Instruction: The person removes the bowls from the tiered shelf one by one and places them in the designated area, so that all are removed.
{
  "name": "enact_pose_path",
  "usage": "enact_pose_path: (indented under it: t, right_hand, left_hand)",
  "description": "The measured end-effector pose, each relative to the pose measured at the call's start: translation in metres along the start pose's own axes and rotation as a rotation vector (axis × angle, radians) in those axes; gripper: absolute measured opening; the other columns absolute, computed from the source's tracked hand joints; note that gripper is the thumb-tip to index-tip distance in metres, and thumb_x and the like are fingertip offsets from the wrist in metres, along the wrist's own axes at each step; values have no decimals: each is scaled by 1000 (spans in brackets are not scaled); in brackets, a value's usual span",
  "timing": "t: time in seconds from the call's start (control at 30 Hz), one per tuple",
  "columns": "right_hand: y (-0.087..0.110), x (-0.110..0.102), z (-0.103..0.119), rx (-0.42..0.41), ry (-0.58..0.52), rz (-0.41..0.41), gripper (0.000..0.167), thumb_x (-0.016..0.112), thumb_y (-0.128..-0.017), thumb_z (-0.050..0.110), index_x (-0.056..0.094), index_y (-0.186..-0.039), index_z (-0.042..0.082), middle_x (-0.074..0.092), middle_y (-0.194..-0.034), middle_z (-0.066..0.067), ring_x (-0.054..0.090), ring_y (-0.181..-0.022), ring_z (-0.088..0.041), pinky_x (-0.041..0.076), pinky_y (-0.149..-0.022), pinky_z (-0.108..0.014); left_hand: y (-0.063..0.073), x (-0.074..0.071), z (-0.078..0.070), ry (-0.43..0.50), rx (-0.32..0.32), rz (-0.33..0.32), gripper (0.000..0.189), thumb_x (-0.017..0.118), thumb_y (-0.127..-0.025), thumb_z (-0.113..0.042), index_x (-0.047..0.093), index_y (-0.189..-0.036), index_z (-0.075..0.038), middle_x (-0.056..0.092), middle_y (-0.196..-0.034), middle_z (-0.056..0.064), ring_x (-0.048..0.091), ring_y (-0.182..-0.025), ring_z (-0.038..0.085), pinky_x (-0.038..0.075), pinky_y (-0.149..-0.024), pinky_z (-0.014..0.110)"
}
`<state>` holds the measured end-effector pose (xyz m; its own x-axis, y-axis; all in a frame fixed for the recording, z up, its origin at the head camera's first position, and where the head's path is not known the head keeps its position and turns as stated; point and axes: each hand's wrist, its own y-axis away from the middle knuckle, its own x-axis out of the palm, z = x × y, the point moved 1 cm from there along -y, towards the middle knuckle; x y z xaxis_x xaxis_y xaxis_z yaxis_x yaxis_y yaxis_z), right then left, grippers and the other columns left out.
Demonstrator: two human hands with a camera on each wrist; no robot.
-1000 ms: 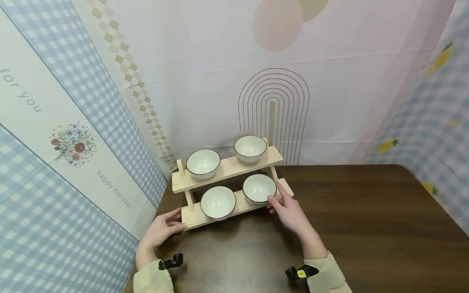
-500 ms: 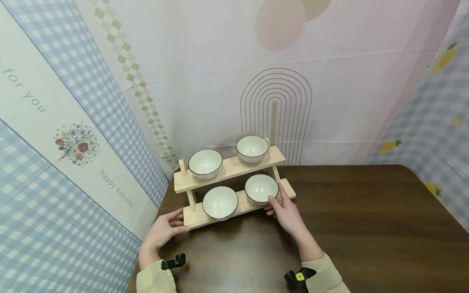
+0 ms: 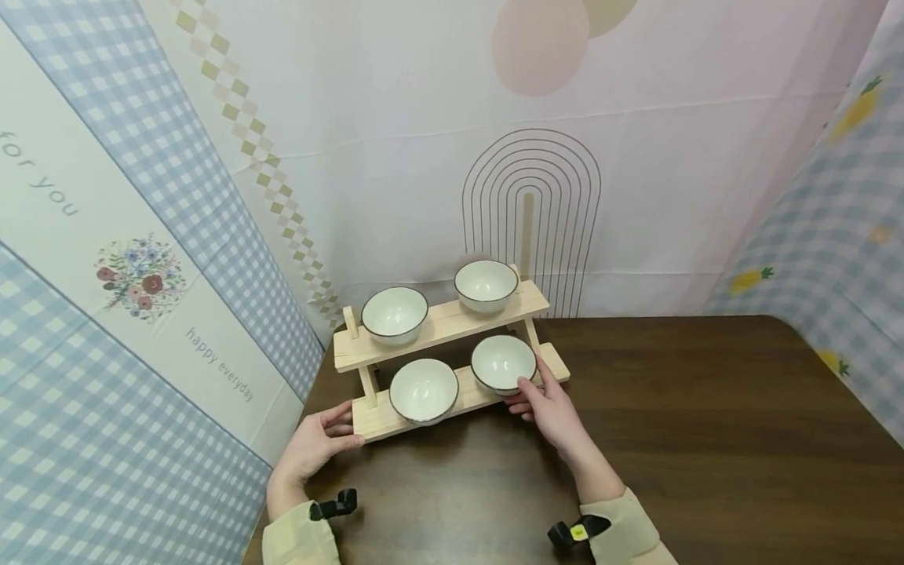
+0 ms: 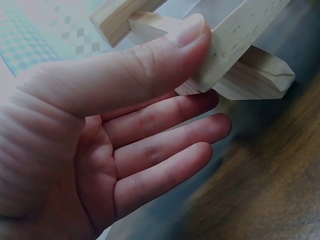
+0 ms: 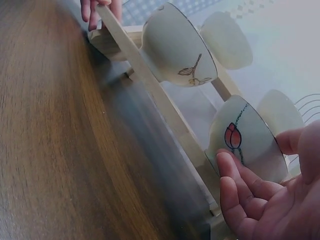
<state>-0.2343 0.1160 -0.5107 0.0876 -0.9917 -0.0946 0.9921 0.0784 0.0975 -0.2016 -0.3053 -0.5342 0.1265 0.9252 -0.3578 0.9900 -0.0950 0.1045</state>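
While the left hand (image 3: 311, 441) pinched the left end of a pale two-step wooden rack (image 3: 370, 422), thumb over the lower board and other fingers loosely extended below, the right hand (image 3: 554, 412) gripped the front right bowl (image 3: 504, 363) by its right, near side. That bowl sat upright on the lower board, just beside the front left bowl (image 3: 424, 390) without touching it. Above, on the upper board, sat the back left bowl (image 3: 394, 314) and the back right bowl (image 3: 486, 284). The rack stood on a dark wood desk (image 3: 706, 431). All four bowls were white with a dark rim; a red flower (image 5: 232, 137) was painted on the gripped one. Judging by their gloss, they were probably ceramic or enamel: stiff, fairly light, slightly slippery, perhaps easily chipped. Rim and outer wall, taken between thumb and fingers, seemed the surest hold. The rack looked light and rigid, best held level by its bare board ends.
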Motion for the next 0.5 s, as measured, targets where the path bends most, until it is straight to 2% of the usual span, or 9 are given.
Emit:
enact_pose_path:
  t: [0.2,0.37,0.5]
  right_hand:
    - [-3,-4,2,27,-43,12,70,51,-113,19,15,-173,10,78,-103,-22,76,-86,-25,58,-75,-29]
    - [-4,-14,3,42,-42,51,69,51,-111,14,18,-171,5,79,-99,-22,77,-82,-23,59,-73,-29]
    - [-3,-31,5,41,-4,126,70,54,-109,13,22,-170,2,79,-96,-22,78,-81,-25,60,-70,-29]
  left_hand:
    - [-3,-1,1,-7,-5,0,86,88,-89,-5,40,-157,14,66,-136,27,73,-114,28,60,-86,25]
    - [-1,0,0,0,-14,5,85,87,-89,-4,40,-157,13,65,-137,28,72,-117,34,59,-87,25]
    - [0,0,0,8,-24,6,85,88,-89,-4,41,-157,13,65,-137,29,71,-118,36,59,-87,25]
